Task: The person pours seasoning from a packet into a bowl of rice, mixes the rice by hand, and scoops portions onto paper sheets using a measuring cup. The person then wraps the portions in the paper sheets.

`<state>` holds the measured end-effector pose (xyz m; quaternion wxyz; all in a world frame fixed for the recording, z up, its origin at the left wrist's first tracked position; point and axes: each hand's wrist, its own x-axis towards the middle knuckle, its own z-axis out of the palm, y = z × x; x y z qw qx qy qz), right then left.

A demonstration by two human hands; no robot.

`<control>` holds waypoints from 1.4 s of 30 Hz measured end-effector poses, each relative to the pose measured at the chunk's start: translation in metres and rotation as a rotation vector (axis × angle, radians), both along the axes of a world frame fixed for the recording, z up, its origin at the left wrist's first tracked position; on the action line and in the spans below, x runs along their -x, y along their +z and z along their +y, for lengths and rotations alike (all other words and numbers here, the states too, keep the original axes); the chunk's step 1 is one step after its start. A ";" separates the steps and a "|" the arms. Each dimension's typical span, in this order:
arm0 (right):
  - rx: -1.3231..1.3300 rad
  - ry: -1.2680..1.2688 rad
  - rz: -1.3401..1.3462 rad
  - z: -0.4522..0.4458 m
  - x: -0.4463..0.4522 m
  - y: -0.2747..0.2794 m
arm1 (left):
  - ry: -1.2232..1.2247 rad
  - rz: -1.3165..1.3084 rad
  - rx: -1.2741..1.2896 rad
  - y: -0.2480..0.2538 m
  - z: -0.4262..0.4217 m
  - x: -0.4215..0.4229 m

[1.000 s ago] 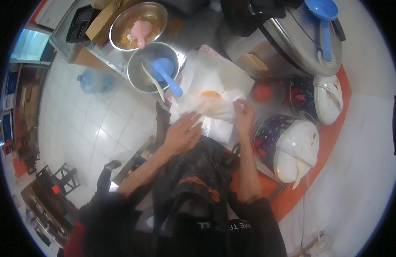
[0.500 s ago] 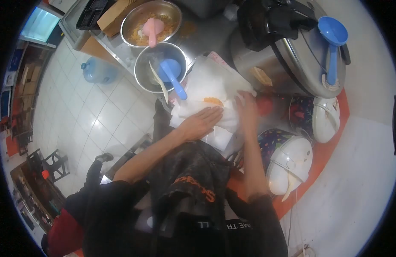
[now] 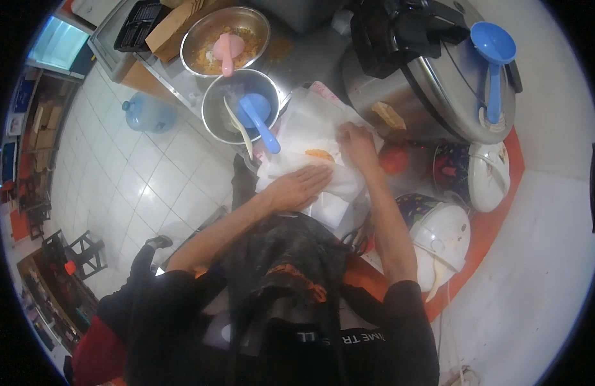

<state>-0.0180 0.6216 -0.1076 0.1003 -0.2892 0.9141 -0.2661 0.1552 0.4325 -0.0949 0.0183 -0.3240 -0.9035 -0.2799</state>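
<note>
A stack of white paper sheets (image 3: 310, 122) lies on the counter in front of me, with a small portion of orange-brown food (image 3: 319, 155) on it, partly covered by a fold. My left hand (image 3: 299, 186) rests flat on the near side of the paper, fingers stretched out together just below the food. On the far right part of the sheet, my right hand (image 3: 358, 147) has its fingers curled and pinched at the paper. The fingertips are partly hidden.
Left of the paper stands a steel bowl (image 3: 209, 122) with a blue ladle (image 3: 265, 132) and a pale spatula. Behind it, another steel bowl (image 3: 183, 48) holds food and a pink scoop (image 3: 227, 51). A large steel cooker (image 3: 400, 96) and patterned lidded pots (image 3: 452, 167) stand at right.
My right hand has moved left and slightly away from me over the paper, its fingers now curling in. My left hand stays nearly where it was.
</note>
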 end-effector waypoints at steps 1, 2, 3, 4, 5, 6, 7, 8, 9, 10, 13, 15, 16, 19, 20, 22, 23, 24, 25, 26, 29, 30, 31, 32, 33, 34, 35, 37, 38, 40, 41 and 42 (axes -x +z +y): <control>0.000 -0.002 0.000 -0.001 0.000 0.002 | -0.019 -0.008 0.021 -0.001 -0.001 -0.002; -0.034 0.027 0.012 -0.001 0.001 0.004 | -0.037 -0.016 0.041 -0.001 -0.002 -0.004; -0.067 0.057 0.025 -0.003 0.002 0.009 | -0.039 -0.015 0.041 -0.001 -0.004 -0.004; -0.069 0.055 0.027 -0.006 0.001 0.021 | -0.049 -0.028 0.026 -0.001 -0.005 -0.002; -0.061 0.074 0.068 -0.006 -0.004 0.034 | -0.058 -0.043 0.011 -0.002 -0.006 -0.001; -0.053 0.095 0.108 -0.008 -0.011 0.049 | -0.059 -0.044 0.007 -0.002 -0.006 0.000; -0.055 0.095 0.108 -0.008 -0.020 0.060 | -0.070 -0.033 0.015 -0.001 -0.008 0.001; -0.079 0.126 0.112 -0.009 -0.031 0.072 | -0.082 -0.022 0.024 -0.001 -0.009 0.003; -0.102 0.157 0.117 -0.009 -0.042 0.078 | -0.082 -0.021 0.023 0.000 -0.010 0.005; -0.103 0.156 0.117 -0.009 -0.052 0.078 | -0.104 -0.045 0.052 0.000 -0.012 0.006; -0.111 0.102 0.169 -0.007 -0.079 0.075 | -0.131 -0.068 0.075 -0.001 -0.013 0.006; -0.087 0.055 0.257 -0.007 -0.093 0.067 | -0.138 -0.070 0.071 -0.001 -0.015 0.004; -0.086 0.052 0.255 -0.005 -0.100 0.063 | -0.138 -0.066 0.070 0.001 -0.016 0.003; -0.036 -0.016 0.273 -0.004 -0.112 0.059 | -0.128 -0.028 0.017 0.001 -0.022 0.000; -0.023 -0.031 0.282 -0.004 -0.115 0.059 | -0.112 0.004 -0.038 -0.001 -0.024 -0.002; -0.011 -0.053 0.288 -0.004 -0.121 0.058 | -0.045 0.025 -0.056 -0.003 -0.029 -0.007; -0.015 -0.061 0.299 -0.004 -0.124 0.057 | 0.030 0.047 -0.074 -0.005 -0.029 -0.009; -0.018 -0.067 0.311 -0.005 -0.126 0.056 | 0.027 0.046 -0.074 0.000 -0.029 -0.008; -0.018 -0.069 0.311 -0.006 -0.128 0.056 | 0.045 0.093 -0.024 0.005 -0.030 -0.006; -0.010 -0.080 0.305 -0.007 -0.131 0.056 | 0.063 0.140 0.026 0.010 -0.030 -0.005; -0.004 -0.098 0.299 -0.008 -0.135 0.055 | 0.143 0.122 -0.017 0.024 -0.021 0.004; -0.004 -0.104 0.299 -0.008 -0.136 0.054 | 0.143 0.122 -0.017 0.019 -0.019 0.006; -0.004 -0.104 0.299 -0.009 -0.137 0.054 | 0.132 0.107 0.014 0.013 -0.017 0.008; -0.006 -0.103 0.282 -0.009 -0.138 0.054 | 0.119 0.093 0.045 0.008 -0.015 0.009; -0.009 -0.104 0.264 -0.007 -0.139 0.054 | 0.115 0.093 0.042 0.007 -0.015 0.009; -0.012 -0.109 0.265 -0.005 -0.140 0.055 | 0.092 0.086 0.086 0.005 -0.015 0.009; -0.007 -0.099 0.258 -0.004 -0.140 0.055 | 0.070 0.079 0.130 0.004 -0.016 0.009; -0.004 -0.093 0.252 0.000 -0.137 0.060 | 0.067 0.081 0.115 -0.001 -0.016 0.009; 0.058 -0.289 0.200 0.007 -0.132 0.064 | 0.070 0.080 0.099 -0.004 -0.016 0.008; 0.119 -0.484 0.145 0.020 -0.120 0.063 | 0.075 0.091 0.105 -0.004 -0.017 0.008; 0.153 -0.665 0.032 0.026 -0.110 0.058 | 0.080 0.103 0.113 -0.004 -0.017 0.009; 0.189 -0.846 -0.081 0.027 -0.100 0.054 | 0.077 0.106 0.114 -0.003 -0.017 0.010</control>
